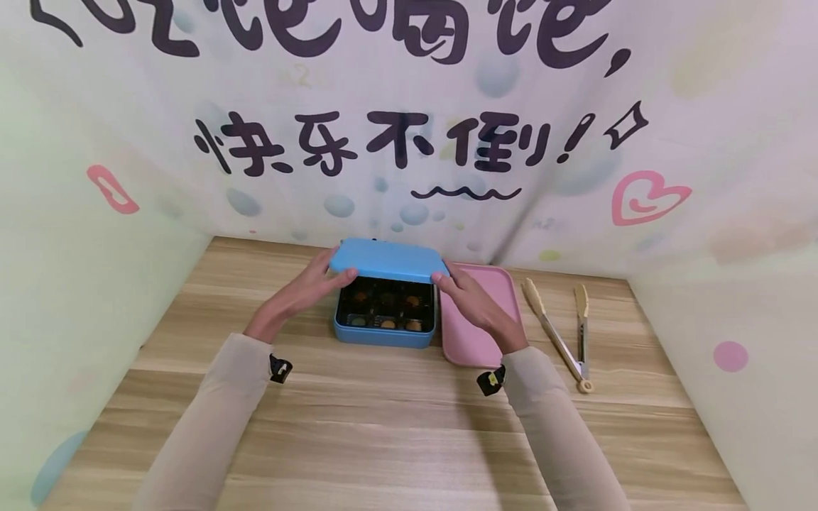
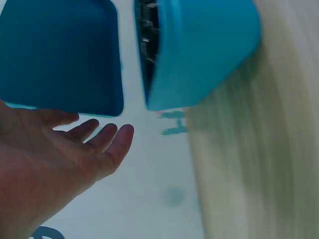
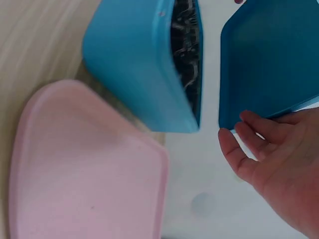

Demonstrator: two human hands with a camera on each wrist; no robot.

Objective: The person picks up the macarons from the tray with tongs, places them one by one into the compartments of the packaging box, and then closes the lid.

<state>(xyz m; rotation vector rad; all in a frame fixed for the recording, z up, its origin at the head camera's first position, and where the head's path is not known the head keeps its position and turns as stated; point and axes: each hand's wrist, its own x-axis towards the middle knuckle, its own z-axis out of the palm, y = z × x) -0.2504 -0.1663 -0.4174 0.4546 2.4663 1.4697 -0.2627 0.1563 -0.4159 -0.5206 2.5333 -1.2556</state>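
A blue lid point(image 1: 388, 260) is held level above a blue box point(image 1: 383, 336), apart from its rim. My left hand point(image 1: 312, 285) grips the lid's left end and my right hand point(image 1: 471, 297) its right end, thumbs on the near edge. Inside the box are dark compartments with small round pieces, too small to name; the lid hides the back part. In the left wrist view the hollow underside of the lid point(image 2: 60, 55) faces the camera, beside the hand. The right wrist view shows the fingertips point(image 3: 230, 147) at the lid's corner, with a gap between lid and box.
Just right of the box lies a pink tray point(image 1: 469, 333), partly under my right forearm. Further right, tongs point(image 1: 562, 344) with beige tips lie spread on the wooden table point(image 1: 358, 433). A printed white cloth point(image 1: 332, 92) hangs behind, with pale walls at both sides.
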